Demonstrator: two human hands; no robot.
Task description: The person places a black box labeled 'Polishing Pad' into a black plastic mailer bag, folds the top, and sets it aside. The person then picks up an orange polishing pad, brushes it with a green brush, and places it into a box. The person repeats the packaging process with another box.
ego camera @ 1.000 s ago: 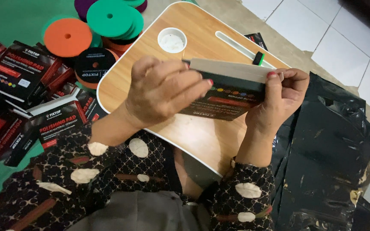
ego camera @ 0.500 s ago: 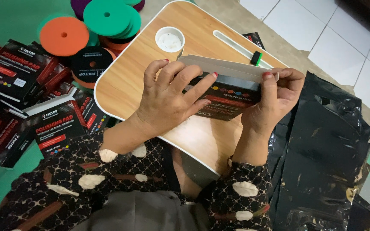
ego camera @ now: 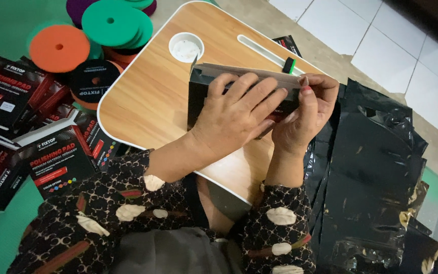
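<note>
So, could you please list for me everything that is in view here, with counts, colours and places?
flat black cardboard box: one, black with a pale flap, held over the tray
light wooden lap tray: one, white-edged, centre, with a round white cup recess and a long slot
small green and black marker: one, at the slot's right end
round foam pads: orange one, green stacked, purple and black beside them, count unclear, upper left
black and red printed boxes: many, left
shiny black plastic bags: a pile, right
white floor tiles: upper right
left hand: pressed flat on the box
right hand: pinching the flap's right end
</note>
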